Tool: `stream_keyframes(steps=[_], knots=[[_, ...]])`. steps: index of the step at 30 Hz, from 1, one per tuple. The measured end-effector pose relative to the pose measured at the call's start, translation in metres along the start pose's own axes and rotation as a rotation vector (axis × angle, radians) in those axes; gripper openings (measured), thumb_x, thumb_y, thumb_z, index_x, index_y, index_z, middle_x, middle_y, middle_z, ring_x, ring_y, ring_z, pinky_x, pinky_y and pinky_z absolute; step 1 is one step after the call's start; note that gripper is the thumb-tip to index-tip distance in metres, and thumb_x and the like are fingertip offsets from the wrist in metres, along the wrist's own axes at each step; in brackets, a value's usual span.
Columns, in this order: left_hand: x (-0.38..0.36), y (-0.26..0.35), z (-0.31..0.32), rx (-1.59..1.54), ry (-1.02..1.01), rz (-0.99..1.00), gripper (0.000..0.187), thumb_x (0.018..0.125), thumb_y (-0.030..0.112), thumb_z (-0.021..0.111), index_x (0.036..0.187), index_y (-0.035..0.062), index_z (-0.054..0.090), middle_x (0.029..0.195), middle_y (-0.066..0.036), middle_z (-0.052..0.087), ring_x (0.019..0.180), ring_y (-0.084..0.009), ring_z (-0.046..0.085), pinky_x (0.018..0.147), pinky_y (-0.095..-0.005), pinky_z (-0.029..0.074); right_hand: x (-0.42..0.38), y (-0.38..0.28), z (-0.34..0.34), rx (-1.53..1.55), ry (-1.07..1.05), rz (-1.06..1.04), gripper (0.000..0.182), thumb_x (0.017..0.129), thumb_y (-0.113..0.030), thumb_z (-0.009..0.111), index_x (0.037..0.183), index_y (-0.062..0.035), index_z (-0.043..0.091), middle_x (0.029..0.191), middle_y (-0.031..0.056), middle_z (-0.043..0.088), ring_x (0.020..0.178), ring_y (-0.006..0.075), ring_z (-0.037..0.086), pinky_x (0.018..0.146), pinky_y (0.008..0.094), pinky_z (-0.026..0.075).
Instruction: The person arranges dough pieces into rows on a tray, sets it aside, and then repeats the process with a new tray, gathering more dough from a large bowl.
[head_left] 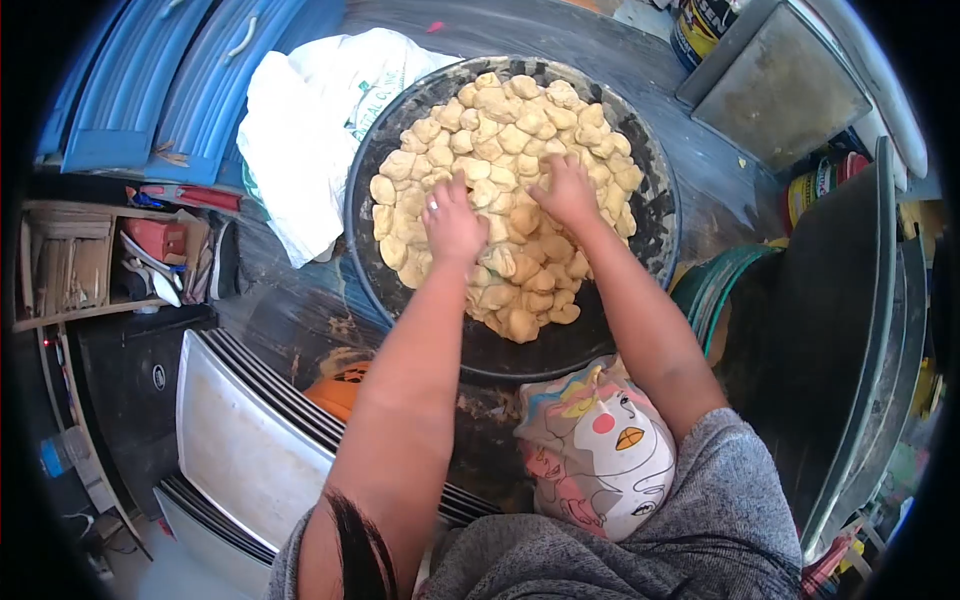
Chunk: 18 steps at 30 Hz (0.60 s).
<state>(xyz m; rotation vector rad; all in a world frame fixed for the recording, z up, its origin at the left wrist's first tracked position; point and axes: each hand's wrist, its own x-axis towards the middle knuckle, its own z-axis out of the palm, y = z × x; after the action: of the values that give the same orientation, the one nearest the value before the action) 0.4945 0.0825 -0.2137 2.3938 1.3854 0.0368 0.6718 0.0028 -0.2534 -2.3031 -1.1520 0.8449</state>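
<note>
A large round black tub (pixel 652 240) holds a heap of pale, lumpy pieces that look like dough (pixel 500 130). My left hand (pixel 456 222), with a ring on one finger, rests on the left-middle of the heap, its fingers somewhat apart. On the right-middle of the heap lies my right hand (pixel 568 190), fingers spread and touching the lumps. The hands are apart, with lumps between them. What lies under my palms is hidden.
A white plastic bag (pixel 300 130) lies left of the tub, near blue plastic panels (pixel 125 100). Metal trays (pixel 240 430) stack at lower left. A patterned cloth bundle (pixel 600 450) sits below the tub. Dark upright panels (pixel 820 330) and a metal tin (pixel 785 90) stand right.
</note>
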Motion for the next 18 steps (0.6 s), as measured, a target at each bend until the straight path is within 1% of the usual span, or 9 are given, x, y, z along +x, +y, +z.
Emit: stream_keyframes(steps=[3, 6, 8, 10, 12, 14, 16, 17, 18], knots=[[0.025, -0.015, 0.000, -0.006, -0.133, 0.135, 0.088, 0.069, 0.022, 0.069, 0.145, 0.0143, 0.024, 0.148, -0.013, 0.028, 0.136, -0.0300, 0.026, 0.107, -0.0454, 0.028, 0.005, -0.014, 0.008, -0.344, 0.135, -0.021, 0.078, 0.068, -0.046, 0.072, 0.134, -0.0153, 0.043, 0.139, 0.0165, 0.040, 0.129, 0.0383, 0.035, 0.099, 0.0519, 0.037], [0.049, -0.021, -0.005, 0.142, -0.267, 0.179, 0.099, 0.066, 0.030, 0.073, 0.147, 0.0154, 0.019, 0.149, -0.011, 0.026, 0.137, -0.0318, 0.024, 0.108, -0.0457, 0.025, -0.016, -0.038, 0.017, -0.469, -0.375, -0.058, 0.082, 0.066, -0.044, 0.075, 0.135, -0.0149, 0.042, 0.145, 0.0152, 0.031, 0.132, 0.0535, 0.017, 0.108, 0.0547, 0.024], [0.058, -0.011, -0.020, 0.178, -0.348, 0.139, 0.090, 0.065, 0.033, 0.073, 0.142, 0.0140, 0.030, 0.146, -0.011, 0.030, 0.132, -0.0319, 0.029, 0.105, -0.0459, 0.028, -0.012, -0.039, 0.009, -0.539, -0.444, -0.113, 0.082, 0.064, -0.044, 0.075, 0.134, -0.0139, 0.043, 0.145, 0.0144, 0.031, 0.133, 0.0466, 0.023, 0.104, 0.0540, 0.032], [0.056, -0.005, -0.020, 0.226, -0.430, 0.103, 0.082, 0.064, 0.035, 0.074, 0.136, 0.0126, 0.042, 0.143, -0.012, 0.034, 0.128, -0.0320, 0.035, 0.102, -0.0460, 0.032, 0.015, -0.036, -0.017, -0.088, -1.030, 0.034, 0.083, 0.066, -0.043, 0.074, 0.136, -0.0140, 0.041, 0.145, 0.0154, 0.032, 0.133, 0.0387, 0.027, 0.105, 0.0542, 0.031], [0.049, 0.005, -0.014, 0.413, -0.430, 0.198, 0.067, 0.064, 0.038, 0.074, 0.123, 0.0111, 0.056, 0.142, -0.010, 0.037, 0.123, -0.0318, 0.039, 0.102, -0.0461, 0.031, 0.015, -0.033, -0.008, -0.017, -0.785, 0.023, 0.079, 0.066, -0.042, 0.073, 0.135, -0.0152, 0.044, 0.147, 0.0169, 0.028, 0.130, 0.0337, 0.034, 0.104, 0.0486, 0.033], [0.037, -0.005, -0.003, 0.368, -0.240, 0.291, 0.054, 0.063, 0.042, 0.075, 0.103, 0.0056, 0.067, 0.122, -0.014, 0.055, 0.115, -0.0333, 0.045, 0.098, -0.0426, 0.036, 0.006, -0.021, 0.035, -0.307, 0.094, -0.118, 0.072, 0.067, -0.040, 0.072, 0.131, -0.0169, 0.049, 0.148, 0.0191, 0.024, 0.126, 0.0369, 0.039, 0.100, 0.0433, 0.038], [0.040, -0.014, -0.005, 0.315, -0.529, 0.456, 0.049, 0.063, 0.043, 0.074, 0.089, 0.0014, 0.069, 0.089, -0.016, 0.065, 0.095, -0.0300, 0.057, 0.085, -0.0374, 0.046, -0.011, -0.023, 0.049, -0.415, 0.175, -0.182, 0.066, 0.066, -0.039, 0.072, 0.126, -0.0180, 0.053, 0.145, 0.0194, 0.028, 0.122, 0.0371, 0.043, 0.094, 0.0414, 0.044], [0.039, -0.018, -0.014, 0.059, -0.784, 0.371, 0.045, 0.065, 0.041, 0.073, 0.079, -0.0011, 0.068, 0.068, -0.015, 0.063, 0.075, -0.0265, 0.060, 0.070, -0.0353, 0.049, -0.021, -0.030, 0.035, -0.321, -0.107, -0.229, 0.065, 0.066, -0.039, 0.073, 0.125, -0.0180, 0.054, 0.141, 0.0201, 0.032, 0.119, 0.0372, 0.046, 0.094, 0.0419, 0.044], [0.037, -0.018, -0.022, 0.055, -0.777, 0.372, 0.045, 0.065, 0.041, 0.073, 0.079, -0.0011, 0.068, 0.068, -0.015, 0.063, 0.075, -0.0265, 0.060, 0.070, -0.0353, 0.049, -0.027, -0.040, 0.017, -0.228, -0.387, -0.276, 0.064, 0.066, -0.039, 0.073, 0.123, -0.0179, 0.055, 0.137, 0.0207, 0.036, 0.117, 0.0374, 0.048, 0.094, 0.0424, 0.043]])
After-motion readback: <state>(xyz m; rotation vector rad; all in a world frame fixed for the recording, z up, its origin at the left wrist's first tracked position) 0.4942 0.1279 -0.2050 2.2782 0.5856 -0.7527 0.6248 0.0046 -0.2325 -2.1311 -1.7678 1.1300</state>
